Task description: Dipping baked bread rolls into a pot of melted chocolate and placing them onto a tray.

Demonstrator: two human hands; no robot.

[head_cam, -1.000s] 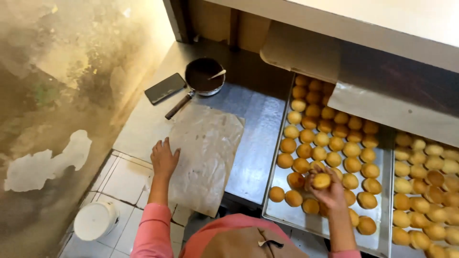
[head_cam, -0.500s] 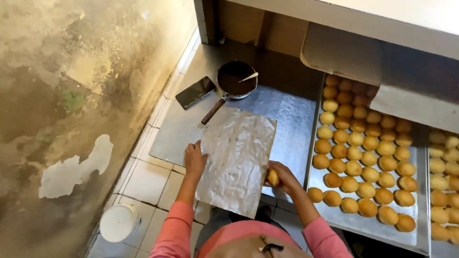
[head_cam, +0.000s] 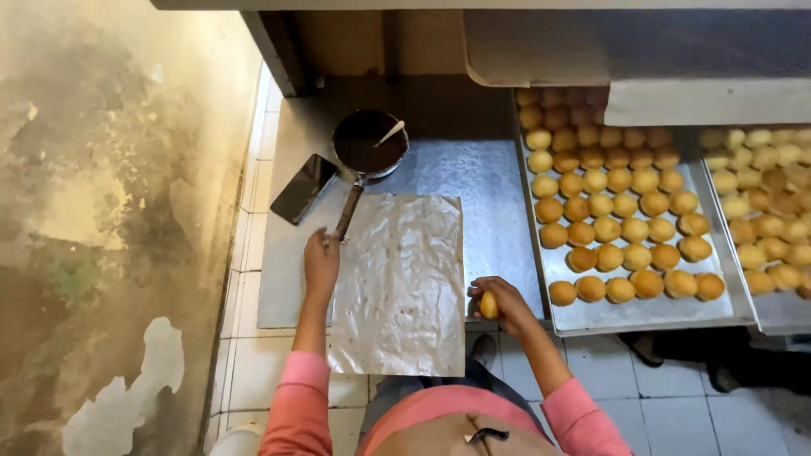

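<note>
The right hand (head_cam: pixel 500 301) is curled shut around a small golden bun (head_cam: pixel 488 305), just at the right edge of the paper sheet (head_cam: pixel 401 283). The sheet's long axis runs away from the person. The left hand (head_cam: pixel 321 263) lies flat and open on its left edge. Farther right sits the tray of buns (head_cam: pixel 557 317).

Single head-worn view — looks almost straight down from above the person's chest, at arm's-length range. Desk (head_cam: pixel 473 181) fills mid-frame, wall on the left, bun trays (head_cam: pixel 642 314) on the right, floor tiles at bottom — no second view to overlap.
</note>
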